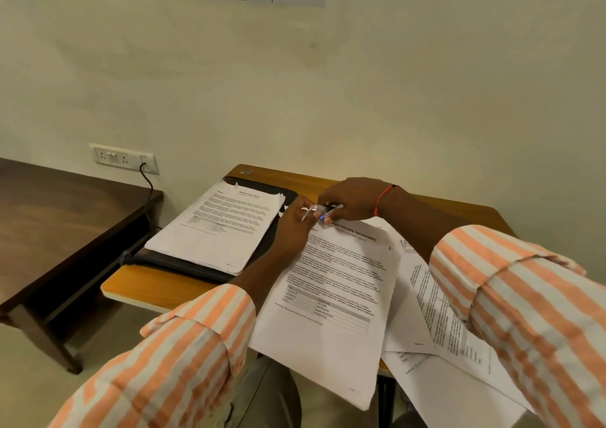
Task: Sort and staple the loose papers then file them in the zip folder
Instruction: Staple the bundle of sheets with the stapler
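A printed set headed "Sample Internship Documentation" (331, 300) lies in front of me and hangs over the desk's near edge. My left hand (293, 227) pinches its folded top left corner. My right hand (351, 200) holds a small stapler (329, 213) with a blue tip at that same corner. A stack of printed papers (223, 227) rests on the black zip folder (183, 265) at the left of the desk. More loose sheets (436, 322) lie spread under my right forearm.
The small wooden desk (157, 285) stands against a cream wall. A dark wooden table (55, 218) stands lower to the left. A wall socket panel (123, 158) with a black cable plugged in sits behind it.
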`<control>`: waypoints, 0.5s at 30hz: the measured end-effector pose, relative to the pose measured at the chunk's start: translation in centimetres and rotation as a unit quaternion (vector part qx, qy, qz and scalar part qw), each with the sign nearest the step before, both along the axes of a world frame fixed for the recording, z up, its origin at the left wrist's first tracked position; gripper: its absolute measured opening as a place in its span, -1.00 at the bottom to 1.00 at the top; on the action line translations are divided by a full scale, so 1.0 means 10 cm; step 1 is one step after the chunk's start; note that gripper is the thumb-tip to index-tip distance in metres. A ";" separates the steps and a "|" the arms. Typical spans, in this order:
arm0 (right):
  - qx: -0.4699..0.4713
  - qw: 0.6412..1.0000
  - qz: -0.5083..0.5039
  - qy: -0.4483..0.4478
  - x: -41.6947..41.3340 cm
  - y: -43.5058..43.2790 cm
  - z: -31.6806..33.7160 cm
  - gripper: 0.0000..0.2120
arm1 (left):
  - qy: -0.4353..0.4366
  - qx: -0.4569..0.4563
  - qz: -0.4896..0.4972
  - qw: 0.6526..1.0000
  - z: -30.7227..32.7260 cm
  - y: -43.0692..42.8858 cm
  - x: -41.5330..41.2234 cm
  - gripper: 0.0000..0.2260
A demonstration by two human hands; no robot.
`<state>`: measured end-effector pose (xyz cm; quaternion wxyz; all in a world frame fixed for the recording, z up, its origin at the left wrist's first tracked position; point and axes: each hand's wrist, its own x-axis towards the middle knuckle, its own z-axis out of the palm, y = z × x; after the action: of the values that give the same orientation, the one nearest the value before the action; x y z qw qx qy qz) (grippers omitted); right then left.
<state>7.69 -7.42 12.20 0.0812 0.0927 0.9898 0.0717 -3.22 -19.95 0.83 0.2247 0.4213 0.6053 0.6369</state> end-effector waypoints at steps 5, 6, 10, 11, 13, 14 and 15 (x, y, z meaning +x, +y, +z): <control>0.023 1.000 0.010 0.017 0.00 0.01 -0.05 -0.73 | -0.040 0.003 0.010 0.999 -0.01 0.00 0.02 -0.87; 0.023 1.000 0.011 0.018 0.00 0.02 -0.06 -0.74 | -0.046 0.003 0.011 0.999 -0.01 -0.01 0.02 -0.86; 0.026 0.999 0.018 0.020 -0.03 0.02 -0.08 -0.76 | -0.091 0.012 0.004 0.996 -0.02 -0.05 0.03 -0.84; 0.027 0.999 0.019 0.019 -0.03 0.02 -0.08 -0.76 | -0.101 0.010 0.005 0.995 -0.03 -0.06 0.03 -0.82; 0.031 0.999 0.020 0.019 -0.05 0.02 -0.09 -0.75 | -0.108 0.006 0.008 0.994 -0.03 -0.07 0.02 -0.78; 0.034 0.999 0.020 0.019 -0.06 0.02 -0.10 -0.74 | -0.107 0.005 0.010 0.994 -0.04 -0.07 0.00 -0.75; 0.038 0.999 0.020 0.020 -0.06 0.01 -0.09 -0.74 | -0.106 0.004 0.013 0.994 -0.04 -0.07 -0.01 -0.74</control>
<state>7.08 -7.37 11.28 0.0559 0.0770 0.9895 0.1089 -3.30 -20.66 0.39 0.2776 0.3441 0.5811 0.6833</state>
